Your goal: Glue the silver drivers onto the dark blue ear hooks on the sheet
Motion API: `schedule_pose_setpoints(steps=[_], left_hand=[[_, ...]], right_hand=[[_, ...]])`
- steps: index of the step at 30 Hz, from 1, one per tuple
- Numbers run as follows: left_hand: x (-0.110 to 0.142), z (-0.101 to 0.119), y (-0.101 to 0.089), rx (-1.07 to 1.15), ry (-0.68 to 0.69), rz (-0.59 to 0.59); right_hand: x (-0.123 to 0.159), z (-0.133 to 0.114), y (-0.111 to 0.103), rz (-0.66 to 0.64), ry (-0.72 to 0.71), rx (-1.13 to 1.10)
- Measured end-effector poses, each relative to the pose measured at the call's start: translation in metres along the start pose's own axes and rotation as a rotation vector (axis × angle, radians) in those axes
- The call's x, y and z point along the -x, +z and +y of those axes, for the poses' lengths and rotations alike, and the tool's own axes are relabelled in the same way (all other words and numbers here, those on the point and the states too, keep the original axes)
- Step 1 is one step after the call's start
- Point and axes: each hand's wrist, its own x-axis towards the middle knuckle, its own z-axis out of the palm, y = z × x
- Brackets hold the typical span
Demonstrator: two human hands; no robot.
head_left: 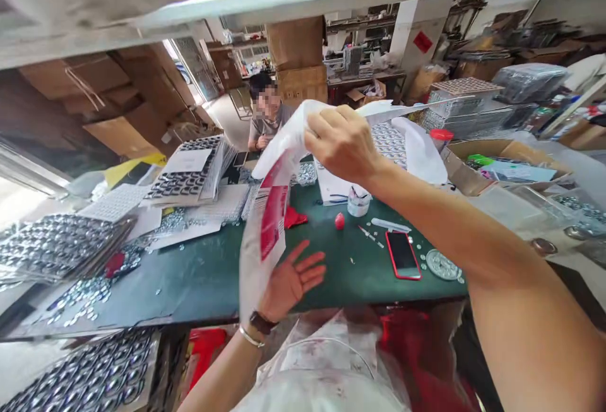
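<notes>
My right hand (343, 144) is raised above the table, its fingers closed on a long piece of white plastic packaging (255, 260). The plastic bends over at the fist and hangs down to the left, with a red printed panel and a barcode on it. Another white end sticks out to the right behind the fist. Below, my left hand (291, 279) is open, palm up with fingers spread, beside the lower end of the plastic; I cannot tell whether it touches it. A dark watch and a pale bracelet are on the left wrist.
On the green table (203, 273) are a red-edged phone (403, 254), a round clear dish (442, 265), a small tub (358, 202) and a red egg-shaped thing (339, 221). Trays of shiny domed pieces (52, 241) stand left. A person (272, 115) sits opposite. An open carton (511, 159) is right.
</notes>
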Motion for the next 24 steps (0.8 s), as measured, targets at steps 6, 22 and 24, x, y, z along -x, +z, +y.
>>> schedule_pose_setpoints(steps=[6, 22, 24], left_hand=[[0.138, 0.083, -0.196, -0.102, 0.06, 0.382], [0.161, 0.024, -0.37, -0.503, -0.02, 0.679], [0.157, 0.021, -0.371, -0.509, -0.013, 0.669]], right_hand=[[0.101, -0.204, 0.013, -0.231, -0.133, -0.082], [0.286, -0.381, 0.135, -0.762, 1.348, -1.132], [0.285, -0.372, 0.145, -0.618, 1.511, -1.191]])
